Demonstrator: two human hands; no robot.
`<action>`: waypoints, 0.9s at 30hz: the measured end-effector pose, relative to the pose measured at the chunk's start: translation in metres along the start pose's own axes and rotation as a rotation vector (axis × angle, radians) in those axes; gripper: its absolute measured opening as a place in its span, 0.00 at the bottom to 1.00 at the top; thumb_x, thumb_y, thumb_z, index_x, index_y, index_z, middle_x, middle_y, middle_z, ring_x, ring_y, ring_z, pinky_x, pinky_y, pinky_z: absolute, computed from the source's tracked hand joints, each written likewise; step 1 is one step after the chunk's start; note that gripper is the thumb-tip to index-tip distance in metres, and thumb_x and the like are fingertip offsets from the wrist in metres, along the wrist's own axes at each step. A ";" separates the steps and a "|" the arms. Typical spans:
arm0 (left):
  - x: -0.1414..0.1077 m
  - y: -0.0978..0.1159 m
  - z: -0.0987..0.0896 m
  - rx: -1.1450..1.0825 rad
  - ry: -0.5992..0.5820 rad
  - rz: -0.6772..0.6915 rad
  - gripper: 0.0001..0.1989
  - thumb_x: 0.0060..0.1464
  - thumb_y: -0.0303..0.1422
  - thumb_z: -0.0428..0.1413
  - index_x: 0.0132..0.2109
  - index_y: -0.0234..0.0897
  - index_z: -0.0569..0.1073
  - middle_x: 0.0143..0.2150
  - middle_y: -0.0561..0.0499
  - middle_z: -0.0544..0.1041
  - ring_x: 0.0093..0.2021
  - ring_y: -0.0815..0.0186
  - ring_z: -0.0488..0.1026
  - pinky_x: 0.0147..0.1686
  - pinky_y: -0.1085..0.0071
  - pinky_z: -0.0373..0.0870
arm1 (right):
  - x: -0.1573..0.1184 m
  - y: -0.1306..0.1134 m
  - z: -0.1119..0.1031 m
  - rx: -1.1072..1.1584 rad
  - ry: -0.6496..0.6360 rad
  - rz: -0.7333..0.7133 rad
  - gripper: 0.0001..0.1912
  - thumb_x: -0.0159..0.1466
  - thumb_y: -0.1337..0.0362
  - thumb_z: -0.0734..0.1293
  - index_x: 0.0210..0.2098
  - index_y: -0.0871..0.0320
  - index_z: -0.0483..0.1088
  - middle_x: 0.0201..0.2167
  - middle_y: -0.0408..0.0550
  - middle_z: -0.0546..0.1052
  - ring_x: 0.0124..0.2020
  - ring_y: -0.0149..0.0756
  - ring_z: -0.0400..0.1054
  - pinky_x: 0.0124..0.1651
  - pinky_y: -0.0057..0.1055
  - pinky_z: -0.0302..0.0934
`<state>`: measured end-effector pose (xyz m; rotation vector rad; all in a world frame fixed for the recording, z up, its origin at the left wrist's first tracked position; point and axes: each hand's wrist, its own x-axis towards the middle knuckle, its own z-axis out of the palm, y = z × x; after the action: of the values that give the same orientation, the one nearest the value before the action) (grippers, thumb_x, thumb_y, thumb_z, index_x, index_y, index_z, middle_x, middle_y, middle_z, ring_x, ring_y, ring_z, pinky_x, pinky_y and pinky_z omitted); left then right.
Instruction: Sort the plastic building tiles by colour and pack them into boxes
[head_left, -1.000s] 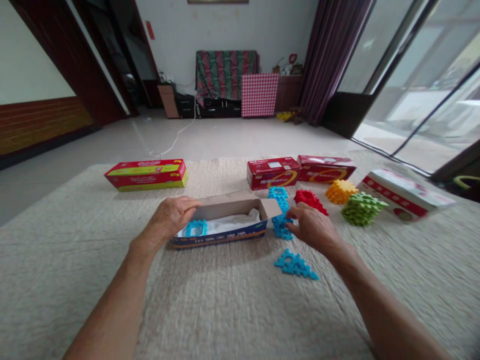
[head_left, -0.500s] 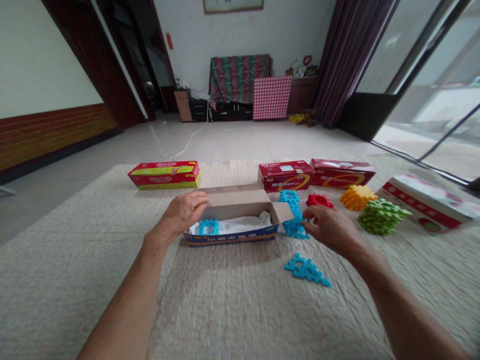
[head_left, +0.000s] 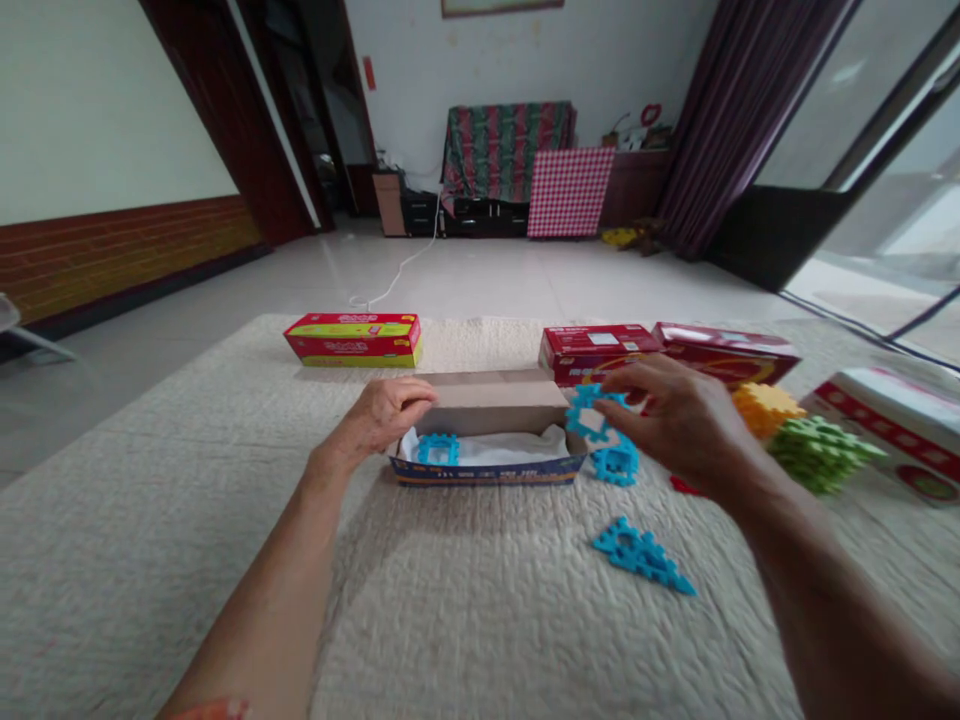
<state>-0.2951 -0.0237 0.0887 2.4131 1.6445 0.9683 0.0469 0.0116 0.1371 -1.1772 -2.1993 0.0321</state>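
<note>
With its fingers pinched, my left hand grips the left end of an open long cardboard box, dark blue on its front. White lining lies inside the box, and a blue square-framed plastic toy piece rests on it at the left. My right hand pinches a blue interlocking toy piece, raised beside the box's right end. Under it another blue piece sits on the quilted mat. Closer to me lie blue triangular pieces. My right hand mostly covers a red piece.
Yellow pieces and a green stack stand at the right, near a white and red carton. Two dark red boxes are behind. A red and yellow box stands at the far left of the mat.
My right hand has picked up a blue toy piece and raised it toward the box. My left hand keeps its grip on the box. The whole view has shifted slightly left.
</note>
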 end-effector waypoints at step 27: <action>-0.002 0.005 -0.002 -0.006 -0.052 -0.005 0.13 0.54 0.27 0.50 0.36 0.39 0.80 0.39 0.50 0.82 0.40 0.64 0.77 0.44 0.67 0.72 | 0.018 -0.057 0.058 -0.114 -0.261 -0.053 0.05 0.60 0.64 0.65 0.32 0.56 0.74 0.28 0.46 0.77 0.26 0.32 0.67 0.28 0.28 0.52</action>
<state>-0.2923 -0.0279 0.0915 2.4075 1.6275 0.8998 -0.0340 0.0065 0.1183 -1.2345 -2.4882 0.0404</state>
